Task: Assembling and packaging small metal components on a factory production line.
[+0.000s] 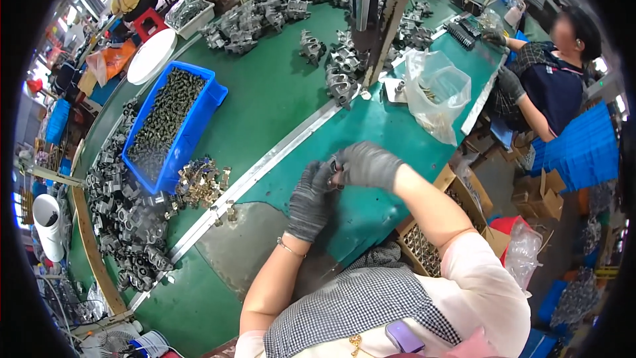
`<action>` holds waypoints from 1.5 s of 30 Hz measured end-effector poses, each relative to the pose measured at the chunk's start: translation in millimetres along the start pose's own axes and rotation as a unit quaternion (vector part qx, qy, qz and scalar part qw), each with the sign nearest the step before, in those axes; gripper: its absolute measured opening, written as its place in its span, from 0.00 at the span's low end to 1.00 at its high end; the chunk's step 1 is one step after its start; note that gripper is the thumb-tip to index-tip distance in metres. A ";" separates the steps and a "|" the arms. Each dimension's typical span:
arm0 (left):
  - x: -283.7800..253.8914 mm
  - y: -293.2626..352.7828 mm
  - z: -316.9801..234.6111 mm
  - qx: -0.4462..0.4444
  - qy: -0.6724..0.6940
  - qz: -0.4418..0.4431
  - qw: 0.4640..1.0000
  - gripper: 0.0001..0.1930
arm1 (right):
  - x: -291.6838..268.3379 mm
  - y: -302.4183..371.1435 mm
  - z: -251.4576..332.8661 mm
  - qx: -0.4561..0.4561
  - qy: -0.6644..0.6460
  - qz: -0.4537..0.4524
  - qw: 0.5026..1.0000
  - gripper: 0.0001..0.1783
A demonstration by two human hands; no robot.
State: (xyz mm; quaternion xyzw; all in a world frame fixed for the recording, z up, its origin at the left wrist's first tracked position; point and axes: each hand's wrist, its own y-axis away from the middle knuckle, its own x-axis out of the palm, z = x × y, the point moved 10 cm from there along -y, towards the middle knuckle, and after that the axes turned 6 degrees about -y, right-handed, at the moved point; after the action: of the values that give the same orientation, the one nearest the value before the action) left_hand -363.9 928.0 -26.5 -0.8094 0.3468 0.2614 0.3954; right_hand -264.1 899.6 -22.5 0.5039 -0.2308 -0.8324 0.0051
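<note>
My left hand (309,204) and my right hand (368,166), both in dark grey knit gloves, meet above the green worktop. Between their fingertips is a small dark part (337,174) with a brownish tint; its kind cannot be made out. Fingers of both hands are closed round it and hide most of it. Under my left forearm lies a worn grey sheet (245,242) on the bench. Small brass-coloured metal clips (202,184) lie heaped beyond my left hand, beside a blue bin (215,96) filled with small dark parts (165,119).
Grey cast metal parts (129,215) pile up along the left, and more (258,16) lie at the back. A metal strip (265,159) crosses the bench. A clear plastic bag (437,93) and a post (392,23) stand ahead. At right, a gloved co-worker (543,79) handles dark parts. An open carton (421,252) sits near my right elbow.
</note>
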 end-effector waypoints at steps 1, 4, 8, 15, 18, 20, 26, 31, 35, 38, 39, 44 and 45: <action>1.8 -1.1 -1.3 0.017 -0.027 0.016 0.999 0.25 | -36.1 8.1 5.6 -0.082 -0.115 -0.124 0.982 0.15; 10.1 2.3 -8.0 0.049 -0.074 0.059 0.994 0.20 | -101.1 44.8 8.8 -0.155 -0.429 -0.296 0.839 0.13; 19.4 -4.3 -0.6 0.030 -0.082 0.088 0.992 0.14 | -74.2 12.2 -4.2 -0.128 -0.610 -0.314 0.716 0.12; 11.3 -5.7 -3.2 0.014 -0.053 0.088 0.995 0.14 | -79.2 15.1 3.2 -0.177 -0.626 -0.314 0.692 0.12; 19.4 -1.5 -0.2 0.026 -0.047 0.086 0.995 0.15 | -60.9 10.0 -14.9 -0.163 -0.625 -0.351 0.679 0.12; 22.0 -0.2 -2.3 0.034 -0.043 0.087 0.995 0.16 | -57.3 1.4 -12.4 -0.162 -0.576 -0.335 0.727 0.13; 38.5 14.0 32.3 -0.076 0.035 0.105 0.991 0.21 | -89.4 42.9 22.0 -0.292 -0.687 -0.306 0.591 0.14; 26.5 -8.7 26.5 -0.162 0.086 0.133 0.974 0.27 | -58.6 23.4 17.3 -0.213 -0.405 -0.410 0.789 0.12; 15.0 -48.1 49.6 -0.111 0.067 -0.013 0.992 0.33 | -91.7 37.9 -0.4 -0.326 -0.676 -0.353 0.559 0.08; -46.6 -75.2 70.1 -0.065 0.031 -0.182 0.981 0.34 | -124.4 78.7 -7.3 -0.258 -0.688 -0.389 0.556 0.10; -78.1 -77.1 66.3 -0.027 -0.077 -0.219 0.972 0.32 | -121.3 94.9 -21.2 -0.215 -0.673 -0.417 0.572 0.10; -259.8 13.1 180.5 -0.220 -0.363 -0.295 0.856 0.26 | -47.1 174.1 -146.9 -0.062 -0.596 -0.489 0.634 0.10; -289.3 32.4 191.0 -0.209 -0.520 -0.275 0.781 0.28 | -31.3 193.3 -173.4 -0.023 -0.543 -0.521 0.658 0.09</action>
State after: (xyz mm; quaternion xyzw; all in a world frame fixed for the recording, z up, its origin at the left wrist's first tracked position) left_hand -597.4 1173.0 55.2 -0.6741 -0.2124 0.5890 0.3920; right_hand -146.1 668.7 12.0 -0.0007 0.1274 -0.8293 -0.5441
